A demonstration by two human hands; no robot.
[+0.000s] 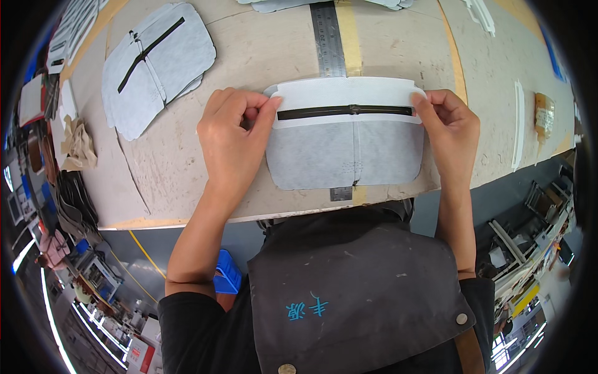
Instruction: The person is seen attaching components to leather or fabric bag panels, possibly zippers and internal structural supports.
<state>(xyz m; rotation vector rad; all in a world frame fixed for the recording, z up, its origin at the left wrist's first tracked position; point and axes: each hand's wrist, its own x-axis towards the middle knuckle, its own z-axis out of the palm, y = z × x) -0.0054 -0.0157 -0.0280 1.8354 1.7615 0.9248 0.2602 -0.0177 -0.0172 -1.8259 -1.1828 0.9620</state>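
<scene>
A white slotted strip (346, 91) lies across the upper part of a pale grey panel (314, 149) with rounded corners. Through its long slot shows a black band (317, 113), with a small dark lump near the middle. My left hand (233, 128) pinches the strip's left end between thumb and fingers. At the opposite end, my right hand (450, 128) has its thumb on the strip's edge and its fingers curled in. The panel rests near the table's front edge, over a steel ruler (328, 40). What lies beneath the panel's far corners is partly hidden.
Several similar grey panels (159, 68) are stacked at the left; more (330, 5) lie at the far edge. Yellow tape (349, 40) runs beside the ruler. Crumpled brown paper (78, 144), a thin white strip (517, 124) and an amber bottle (544, 117) lie outward. A blue crate (228, 273) stands below.
</scene>
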